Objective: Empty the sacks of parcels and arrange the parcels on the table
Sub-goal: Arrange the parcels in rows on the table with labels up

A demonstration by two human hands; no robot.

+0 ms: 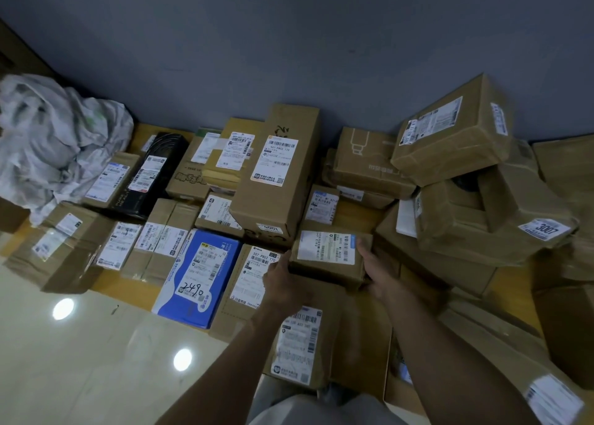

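Both my hands grip a small brown taped parcel (328, 257) with a white label, near the middle of the wooden table (347, 214). My left hand (283, 283) holds its left end and my right hand (377, 273) holds its right end. The parcel sits over other boxes. Left of it lie a blue-and-white box (199, 276) marked 2490 and a flat carton (250, 283). A tall carton (276, 173) stands just behind it. Crumpled white sacks (54, 138) are heaped at the table's far left.
Many labelled cartons cover the table in rows. At the right, large taped boxes (456, 135) are stacked two or three high, one marked 3007 (501, 212). A black box (151, 173) lies at the left. Glossy pale floor (80, 344) is at lower left; a grey wall is behind.
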